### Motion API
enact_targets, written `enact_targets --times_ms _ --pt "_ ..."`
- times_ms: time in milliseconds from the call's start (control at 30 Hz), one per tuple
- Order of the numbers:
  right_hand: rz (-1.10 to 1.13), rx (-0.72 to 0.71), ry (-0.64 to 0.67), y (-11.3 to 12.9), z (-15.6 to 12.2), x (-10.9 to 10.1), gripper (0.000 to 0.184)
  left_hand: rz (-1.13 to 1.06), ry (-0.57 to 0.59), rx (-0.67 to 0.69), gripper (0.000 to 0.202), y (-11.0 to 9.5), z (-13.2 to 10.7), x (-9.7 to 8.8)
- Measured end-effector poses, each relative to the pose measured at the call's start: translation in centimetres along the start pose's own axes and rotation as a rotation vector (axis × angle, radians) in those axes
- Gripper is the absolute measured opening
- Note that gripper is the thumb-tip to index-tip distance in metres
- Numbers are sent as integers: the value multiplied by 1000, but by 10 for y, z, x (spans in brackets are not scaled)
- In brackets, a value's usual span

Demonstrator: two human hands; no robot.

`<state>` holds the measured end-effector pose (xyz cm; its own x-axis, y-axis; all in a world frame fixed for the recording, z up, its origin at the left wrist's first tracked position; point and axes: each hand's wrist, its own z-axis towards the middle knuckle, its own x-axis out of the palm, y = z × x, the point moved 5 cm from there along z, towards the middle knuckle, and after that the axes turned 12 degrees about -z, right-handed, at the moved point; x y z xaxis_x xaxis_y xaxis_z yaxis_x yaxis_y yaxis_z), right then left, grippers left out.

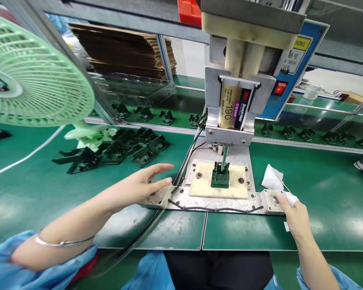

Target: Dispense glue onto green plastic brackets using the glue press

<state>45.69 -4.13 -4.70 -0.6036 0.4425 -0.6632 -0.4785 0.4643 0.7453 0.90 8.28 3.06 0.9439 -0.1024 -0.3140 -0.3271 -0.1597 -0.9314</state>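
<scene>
My left hand [152, 183] is open, fingers spread, over the left metal block of the dispensing machine's base. My right hand [299, 219] has its thumb at the round button [276, 199] on the right block [268, 202]. Its other fingers are curled, and a white tissue-like piece [291, 197] shows at them. Between the hands, a dark green plastic part [220, 180] sits on the cream fixture plate [199, 187]. The nozzle [225, 157] reaches down to this part from a Scotch-Weld adhesive cartridge [229, 104].
A folded white tissue [272, 178] with a thin stick lies beyond my right hand. Several dark green parts [142, 147] are grouped at left, near a green fan [33, 76]. More parts [307, 133] line the rear strip. Black cables [181, 173] run beside my left hand.
</scene>
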Motion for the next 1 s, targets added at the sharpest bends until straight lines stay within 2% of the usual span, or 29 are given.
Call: enact_targets --times_ms 67,100,167,267,367,467,1000 --pt "-20 19 23 8 -2 3 63 -117 79 -139 64 21 -7 -3" --pt "-12 35 31 10 -3 4 63 -169 94 -163 65 28 -10 -2" --pt "28 66 42 11 -5 5 64 -270 37 -149 65 37 -14 0" --pt "49 89 -22 3 -6 6 68 -390 -8 -112 66 48 -16 7" --pt "48 39 -107 -4 -6 7 70 -498 -102 -36 66 59 -15 7" --pt "65 -11 -136 -7 -6 8 71 -515 -177 11 68 70 -15 6" --pt "22 21 -125 -11 -4 7 74 -464 -177 -14 69 77 -15 5"
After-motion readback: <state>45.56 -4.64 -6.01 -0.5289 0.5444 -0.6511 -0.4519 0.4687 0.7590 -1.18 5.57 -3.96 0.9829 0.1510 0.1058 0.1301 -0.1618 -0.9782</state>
